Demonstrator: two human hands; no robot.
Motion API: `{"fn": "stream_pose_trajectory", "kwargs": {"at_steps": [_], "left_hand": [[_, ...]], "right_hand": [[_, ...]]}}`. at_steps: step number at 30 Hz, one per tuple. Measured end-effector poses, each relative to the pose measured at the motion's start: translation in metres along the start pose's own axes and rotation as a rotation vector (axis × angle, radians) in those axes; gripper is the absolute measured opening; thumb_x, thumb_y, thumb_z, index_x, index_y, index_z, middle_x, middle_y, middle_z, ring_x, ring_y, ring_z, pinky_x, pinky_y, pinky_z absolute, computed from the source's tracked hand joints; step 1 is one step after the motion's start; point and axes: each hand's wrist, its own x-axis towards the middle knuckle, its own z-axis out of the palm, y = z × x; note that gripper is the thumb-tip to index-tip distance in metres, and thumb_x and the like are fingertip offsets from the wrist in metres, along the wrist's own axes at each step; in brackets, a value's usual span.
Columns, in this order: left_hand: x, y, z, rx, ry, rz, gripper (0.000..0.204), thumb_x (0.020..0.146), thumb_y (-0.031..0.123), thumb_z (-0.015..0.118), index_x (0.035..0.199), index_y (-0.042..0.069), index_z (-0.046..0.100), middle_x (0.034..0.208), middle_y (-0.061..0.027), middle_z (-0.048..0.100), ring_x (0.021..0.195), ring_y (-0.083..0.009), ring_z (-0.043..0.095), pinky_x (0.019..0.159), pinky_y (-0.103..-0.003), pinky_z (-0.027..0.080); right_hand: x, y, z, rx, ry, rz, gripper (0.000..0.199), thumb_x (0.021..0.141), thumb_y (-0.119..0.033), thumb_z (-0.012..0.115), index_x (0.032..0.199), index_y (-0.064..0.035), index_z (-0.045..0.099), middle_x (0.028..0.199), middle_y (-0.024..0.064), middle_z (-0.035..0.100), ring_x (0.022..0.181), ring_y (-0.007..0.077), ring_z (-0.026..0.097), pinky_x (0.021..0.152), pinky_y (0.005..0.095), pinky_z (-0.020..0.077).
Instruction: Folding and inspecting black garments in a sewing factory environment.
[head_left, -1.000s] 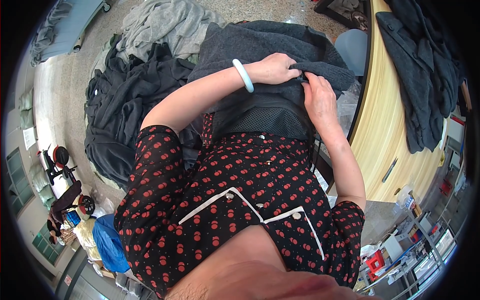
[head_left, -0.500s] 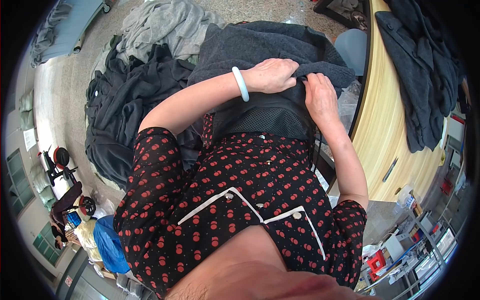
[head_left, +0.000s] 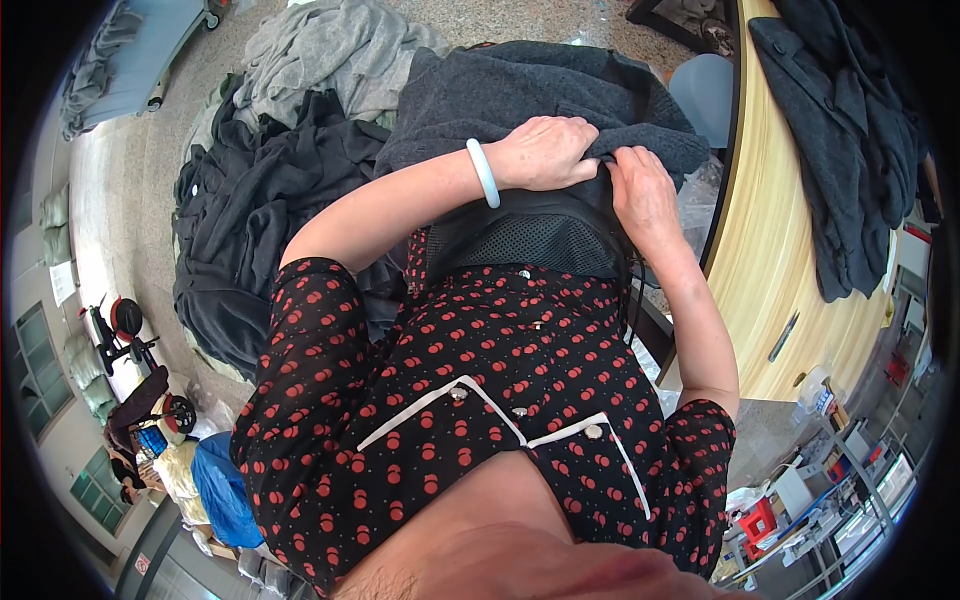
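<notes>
Grey garment (head_left: 540, 90), edge hidden under both hands (head_left: 545, 152).

Scanning the edges: I see stacked pale green sacks (head_left: 55, 208) against the far-left wall, a white paper sign (head_left: 62, 282) just below them, a bulging blue bag (head_left: 222, 492) lower left, and a red box (head_left: 757, 520) among clutter lower right.

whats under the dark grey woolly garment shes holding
Under the dark grey woolly garment, held by the left hand and right hand, a black mesh-lined piece shows against her dress. Behind lie black clothes. Whatever else it covers stays hidden.
</notes>
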Motion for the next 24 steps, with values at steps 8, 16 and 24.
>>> {"fn": "stream_pose_trajectory", "kwargs": {"at_steps": [8, 16, 24], "left_hand": [[0.001, 0.006, 0.004, 0.036, 0.016, -0.034, 0.036, 0.078, 0.027, 0.052, 0.089, -0.007, 0.052, 0.088, -0.022, 0.056, 0.085, -0.0364, 0.055, 0.075, -0.043, 0.045], [0.004, -0.007, 0.011, -0.314, 0.001, -0.116, 0.036, 0.078, 0.027, 0.046, 0.083, -0.008, 0.055, 0.086, -0.0265, 0.058, 0.084, -0.0394, 0.056, 0.077, -0.045, 0.044], [0.01, -0.011, -0.016, -0.569, -0.277, -0.348, 0.044, 0.08, 0.032, 0.055, 0.099, -0.008, 0.058, 0.081, -0.0177, 0.061, 0.076, -0.0219, 0.056, 0.074, -0.033, 0.044]], "right_hand": [[0.0, 0.003, 0.0, 0.038, -0.046, 0.021, 0.008, 0.078, -0.005, 0.054, 0.084, 0.0014, 0.054, 0.08, 0.0164, 0.054, 0.081, 0.0335, 0.054, 0.07, 0.0404, 0.0434], [-0.001, 0.006, -0.001, 0.114, -0.048, 0.044, 0.015, 0.078, -0.004, 0.054, 0.091, 0.0025, 0.058, 0.083, 0.0166, 0.057, 0.08, 0.0323, 0.056, 0.071, 0.0375, 0.0451], [-0.008, 0.004, -0.004, 0.243, 0.056, 0.019, 0.019, 0.076, 0.002, 0.055, 0.094, 0.001, 0.06, 0.083, 0.0143, 0.059, 0.077, 0.0288, 0.058, 0.07, 0.0331, 0.0461]]}}
